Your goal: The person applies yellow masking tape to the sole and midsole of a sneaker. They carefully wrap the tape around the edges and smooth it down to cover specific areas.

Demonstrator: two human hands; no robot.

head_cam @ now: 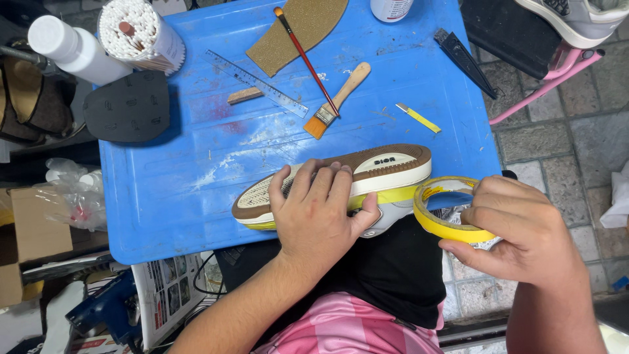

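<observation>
A sneaker (386, 172) lies sole-up at the near edge of a blue plastic table (170, 196); its sole is brown and cream, and yellow tape runs along the side of it. My left hand (318, 213) presses down on the middle of the shoe, fingers spread over the sole. To the right, my right hand (517, 229) grips a roll of yellow masking tape (445, 206), held just off the table's edge by the shoe's heel end. A strip of tape joins the roll to the shoe.
On the table lie a flat paintbrush (337, 98), a thin red-handled brush (304, 59), a clear ruler (255, 82), a tan sole cutout (295, 29), a black rubber heel piece (128, 108), a tub of white sticks (137, 33), a white bottle (72, 49) and a black knife (465, 60).
</observation>
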